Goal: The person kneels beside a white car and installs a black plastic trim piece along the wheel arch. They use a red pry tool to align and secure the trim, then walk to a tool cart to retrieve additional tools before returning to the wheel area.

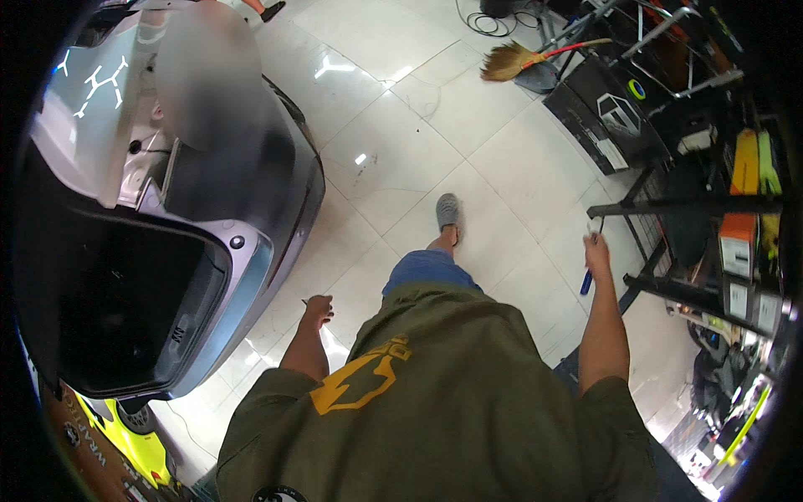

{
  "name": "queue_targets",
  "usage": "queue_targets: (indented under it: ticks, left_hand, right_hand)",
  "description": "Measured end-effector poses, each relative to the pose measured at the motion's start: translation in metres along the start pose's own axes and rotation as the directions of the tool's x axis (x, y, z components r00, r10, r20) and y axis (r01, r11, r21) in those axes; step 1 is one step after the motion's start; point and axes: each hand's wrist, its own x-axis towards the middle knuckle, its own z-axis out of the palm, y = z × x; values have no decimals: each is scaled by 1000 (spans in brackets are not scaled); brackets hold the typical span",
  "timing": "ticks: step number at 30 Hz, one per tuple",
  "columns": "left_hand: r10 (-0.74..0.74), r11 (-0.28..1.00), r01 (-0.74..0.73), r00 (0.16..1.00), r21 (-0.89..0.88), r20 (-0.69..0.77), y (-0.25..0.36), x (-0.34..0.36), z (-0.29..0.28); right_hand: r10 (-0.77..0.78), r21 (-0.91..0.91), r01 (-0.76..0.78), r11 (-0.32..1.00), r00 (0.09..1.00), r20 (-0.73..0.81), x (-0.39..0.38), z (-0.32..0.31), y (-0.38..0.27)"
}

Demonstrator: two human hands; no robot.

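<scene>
My right hand (596, 251) hangs to the right of my body, its fingers closed around a slim tool with a blue handle (585, 283). A thin dark end pokes out above the fist, close to a black metal rack (619, 209). On the other side, my left hand (318, 311) is low beside my hip, fingers curled. A small thin pointed thing sticks out from it, too small to name. The nearest large thing to that hand is a car (284, 192) with its bodywork opened and a dark panel (125, 309) facing up.
Shelving with boxes (736, 251) runs along the right. A broom (514, 63) rests by a black carton (602, 113) at the far right. Cables (493, 25) coil on the tiled floor (368, 134). A blurred person (209, 75) is at the car; a yellow model car picture (134, 439) shows lower left.
</scene>
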Motion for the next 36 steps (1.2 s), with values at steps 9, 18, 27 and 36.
queue_targets:
  ticks: [9, 18, 27, 36]
  left_hand:
    - [367, 763, -314, 930, 565, 22, 259, 55, 71]
    - [561, 827, -558, 816, 58, -140, 589, -49, 170]
    - [84, 971, -59, 991, 233, -100, 486, -100, 292]
    - [-37, 961, -91, 894, -263, -446, 440, -149, 353]
  right_hand:
    - [9, 45, -31, 999, 907, 421, 158, -11, -169]
    - [299, -132, -337, 932, 510, 806, 276, 12, -9]
    - [119, -160, -25, 987, 782, 612, 576, -23, -167]
    - [-220, 6, 322, 947, 633, 742, 664, 73, -297]
